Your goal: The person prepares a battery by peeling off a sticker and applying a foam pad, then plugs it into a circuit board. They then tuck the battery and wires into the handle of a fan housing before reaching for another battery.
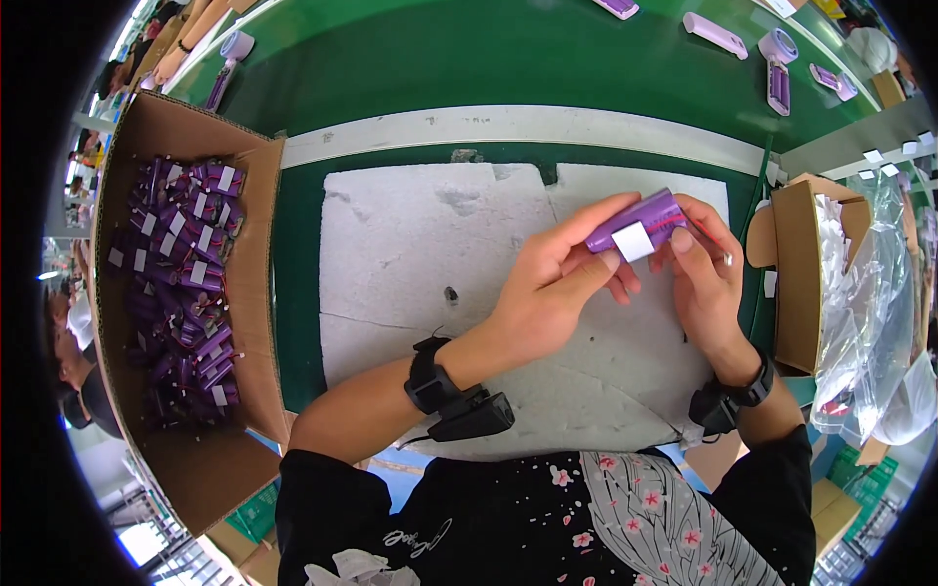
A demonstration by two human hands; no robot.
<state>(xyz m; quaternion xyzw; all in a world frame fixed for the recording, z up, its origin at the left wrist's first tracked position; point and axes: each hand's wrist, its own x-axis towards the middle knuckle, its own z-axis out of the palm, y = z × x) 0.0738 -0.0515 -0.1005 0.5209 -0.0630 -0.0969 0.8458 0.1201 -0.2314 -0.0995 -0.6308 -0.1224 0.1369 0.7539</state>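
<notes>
Over a white foam board [420,264], I hold a purple battery pack [653,210] at a tilt. It has a white square patch on its near side and a red wire along its right end. My left hand [542,298] is closed around the pack's left part, with the thumb by the patch. Around the right end of the pack, my right hand [708,298] is closed too, thumb and fingers at the wire end. Part of the pack is hidden by my fingers.
At my left stands a cardboard box [256,303] with many purple battery packs [191,254]. A smaller cardboard box [796,283] with white pieces and a clear plastic bag [860,332] are at right. Beyond a pale rail [410,132], purple round-headed devices [779,47] lie on a green surface [469,59].
</notes>
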